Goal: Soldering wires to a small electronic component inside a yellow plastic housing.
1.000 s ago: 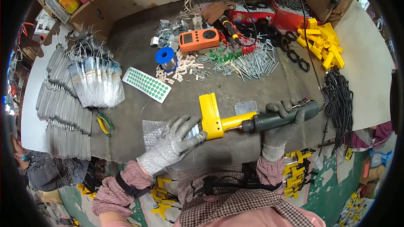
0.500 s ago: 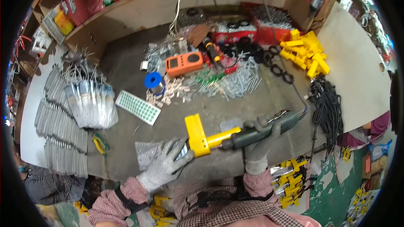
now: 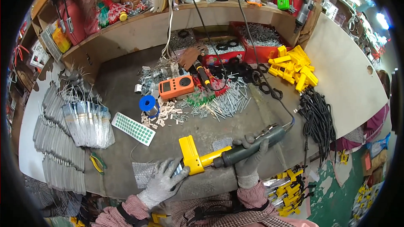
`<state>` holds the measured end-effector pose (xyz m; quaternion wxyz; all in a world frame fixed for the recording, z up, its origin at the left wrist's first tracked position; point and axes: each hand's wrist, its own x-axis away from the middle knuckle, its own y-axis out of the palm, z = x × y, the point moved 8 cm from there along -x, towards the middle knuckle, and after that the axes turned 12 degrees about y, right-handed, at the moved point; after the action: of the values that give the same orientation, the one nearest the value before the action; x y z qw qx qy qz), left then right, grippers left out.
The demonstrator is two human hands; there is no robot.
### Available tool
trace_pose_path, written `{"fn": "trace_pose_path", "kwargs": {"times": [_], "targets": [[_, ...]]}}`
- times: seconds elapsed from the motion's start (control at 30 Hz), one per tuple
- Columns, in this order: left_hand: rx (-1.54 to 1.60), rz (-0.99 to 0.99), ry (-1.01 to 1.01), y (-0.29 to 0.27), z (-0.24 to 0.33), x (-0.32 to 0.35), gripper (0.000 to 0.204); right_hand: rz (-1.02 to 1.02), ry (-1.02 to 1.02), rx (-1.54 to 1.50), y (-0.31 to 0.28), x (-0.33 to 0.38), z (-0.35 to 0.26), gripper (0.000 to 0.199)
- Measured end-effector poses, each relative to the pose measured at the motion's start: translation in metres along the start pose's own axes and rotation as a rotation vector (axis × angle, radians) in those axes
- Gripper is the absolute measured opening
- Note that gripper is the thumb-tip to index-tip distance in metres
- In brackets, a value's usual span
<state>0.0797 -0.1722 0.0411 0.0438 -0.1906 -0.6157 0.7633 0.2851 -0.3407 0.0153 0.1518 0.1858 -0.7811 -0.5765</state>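
Observation:
My left hand, in a light grey glove, grips the left end of a yellow plastic tool housing and rests by the table's front edge. Clear bubble wrap lies under and beside its fingers. My right hand, gloved in grey, is closed round a dark electric screwdriver held nearly level. The screwdriver's nose points left at the housing, beside its yellow side arm; whether the bit sits in a screw is hidden. A small clear plastic piece lies just beyond.
Loose screws, an orange meter, a solder spool and a green-dotted sticker sheet lie farther back. Grey metal strips and pliers are left. Yellow housings and black cables stand right.
The view has tilted up, so the table sits lower in the picture and more of the back shelf shows. Both hands keep their hold on the housing and screwdriver.

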Motion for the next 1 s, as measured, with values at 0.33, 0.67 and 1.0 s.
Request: {"fn": "trace_pose_path", "kwargs": {"times": [0.33,0.67,1.0], "targets": [[0.806,0.133,-0.297,-0.036,-0.054,-0.030,0.048,0.296,-0.204,1.984,-0.015,-0.077,-0.187,0.060],[0.328,0.018,-0.080,-0.003,-0.019,-0.036,0.055,-0.244,-0.470,2.615,0.074,-0.127,-0.072,0.030],[0.248,-0.018,-0.073,0.005,-0.022,-0.030,0.062,-0.284,0.305,2.388,0.059,-0.256,0.022,0.034]]}}
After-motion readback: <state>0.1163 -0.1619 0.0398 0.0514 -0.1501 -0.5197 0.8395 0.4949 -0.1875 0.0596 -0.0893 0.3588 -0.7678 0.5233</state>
